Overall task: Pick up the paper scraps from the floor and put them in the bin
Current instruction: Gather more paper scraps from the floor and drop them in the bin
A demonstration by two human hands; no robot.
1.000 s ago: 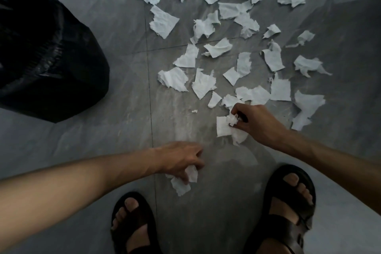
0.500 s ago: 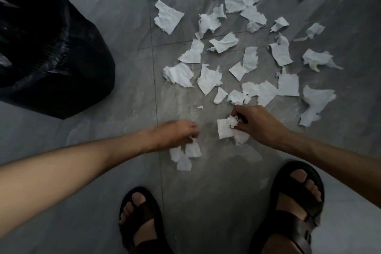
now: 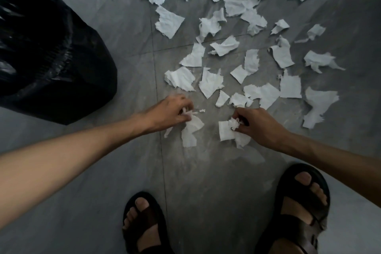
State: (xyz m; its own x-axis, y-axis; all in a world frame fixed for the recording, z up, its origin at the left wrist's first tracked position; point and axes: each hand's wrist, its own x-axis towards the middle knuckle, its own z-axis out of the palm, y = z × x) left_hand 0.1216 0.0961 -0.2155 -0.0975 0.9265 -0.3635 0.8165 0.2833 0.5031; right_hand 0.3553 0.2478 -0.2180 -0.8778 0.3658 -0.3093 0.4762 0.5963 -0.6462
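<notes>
Several white paper scraps [image 3: 210, 83] lie scattered over the grey tiled floor ahead of me. My left hand [image 3: 169, 112] is closed on a bunch of scraps [image 3: 191, 130] that hang below its fingers. To the right, my right hand [image 3: 257, 123] grips another bunch of scraps [image 3: 228, 132] at floor level. A bin lined with a black bag [image 3: 51, 57] stands at the left, apart from both hands.
My two feet in dark sandals, one [image 3: 144, 222] at the bottom centre and one [image 3: 299, 208] at the bottom right, stand just behind the hands. Grout lines cross the grey floor [image 3: 206, 181]. More scraps [image 3: 319, 107] lie far right.
My left hand has moved forward and away from my feet with its scraps, ending near the loose pile. My right hand has stayed almost where it was, still gripping its bunch.
</notes>
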